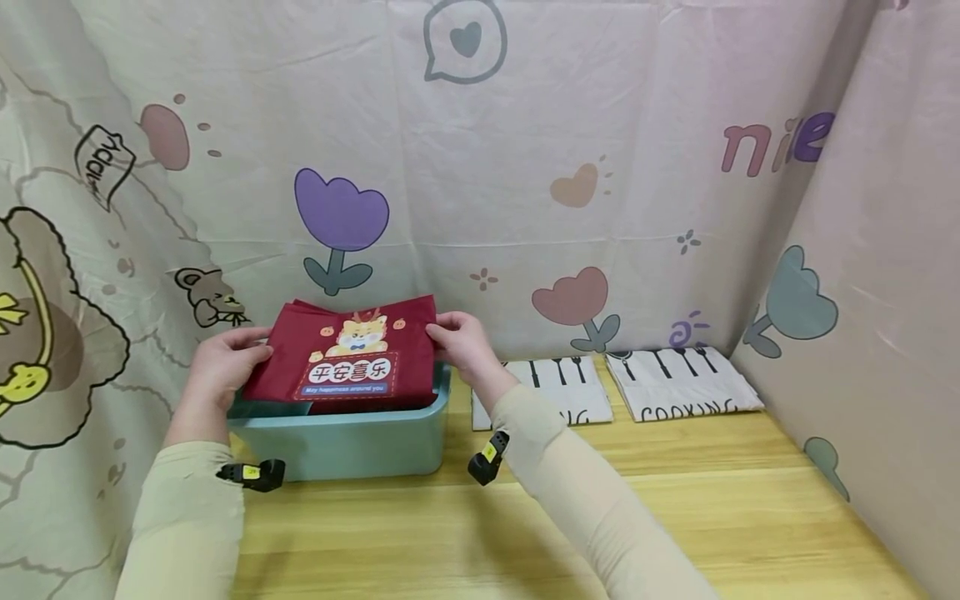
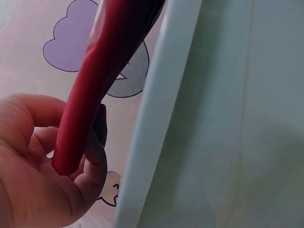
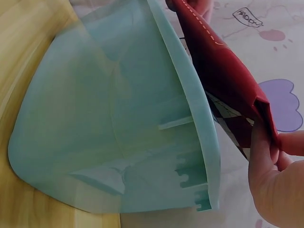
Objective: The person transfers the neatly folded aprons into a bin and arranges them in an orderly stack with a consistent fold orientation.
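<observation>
A folded dark red cloth (image 1: 348,358) with a cartoon animal and white lettering is tilted above a light blue-green plastic bin (image 1: 345,446). My left hand (image 1: 225,367) grips its left edge, thumb on the front and fingers behind. At the opposite edge, my right hand (image 1: 467,346) pinches the cloth near its upper corner. The right wrist view shows the folded layers (image 3: 228,71) held over the bin's rim, with a checked piece (image 3: 235,123) showing beneath. More red material lies under the cloth at the bin's mouth; most of the inside is hidden.
Two folded white cloths with black utensil prints, a left one (image 1: 588,392) and a right one (image 1: 682,383), lie side by side on the wooden table (image 1: 720,517). A printed curtain (image 1: 480,167) hangs behind and along both sides.
</observation>
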Motion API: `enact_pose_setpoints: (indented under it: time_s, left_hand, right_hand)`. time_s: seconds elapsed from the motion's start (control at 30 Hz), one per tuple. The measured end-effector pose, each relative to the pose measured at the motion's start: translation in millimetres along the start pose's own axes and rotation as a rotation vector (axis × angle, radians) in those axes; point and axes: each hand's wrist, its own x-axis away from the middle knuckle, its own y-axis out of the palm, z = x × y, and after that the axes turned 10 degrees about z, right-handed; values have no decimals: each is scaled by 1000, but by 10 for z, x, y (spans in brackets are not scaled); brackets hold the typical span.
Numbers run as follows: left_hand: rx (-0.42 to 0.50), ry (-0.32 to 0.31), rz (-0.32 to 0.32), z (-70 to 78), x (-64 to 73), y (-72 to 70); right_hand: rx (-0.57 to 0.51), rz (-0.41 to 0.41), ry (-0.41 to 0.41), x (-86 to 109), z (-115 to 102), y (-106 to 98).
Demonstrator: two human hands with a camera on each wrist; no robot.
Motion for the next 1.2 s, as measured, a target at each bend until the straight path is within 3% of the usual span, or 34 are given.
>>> enact_pose_setpoints:
  time_s: [0.17, 0.27, 0.37, 0.43, 0.63, 0.93, 1.2]
  left_hand:
    - [-23, -2, 10, -12, -36, -16]
    - [-91, 31, 18, -25, -49, -37]
    - [-183, 76, 41, -34, -36, -65]
    - [-230, 101, 60, -33, -20, -73]
    - [-275, 161, 79, -5, 35, -62]
    - [-324, 334, 28, 107, 209, 68]
    - [-346, 382, -36, 193, 367, 258]
  right_hand:
    - [75, -8, -22, -26, 11, 40]
    - [303, -37, -122, -38, 24, 29]
    - [560, -49, -290, -45, 36, -21]
    - [662, -43, -379, -47, 40, -76]
    - [677, -67, -468, -11, 32, -284]
    - [731, -112, -577, 96, 14, -584]
    - [875, -125, -739, 152, 34, -809]
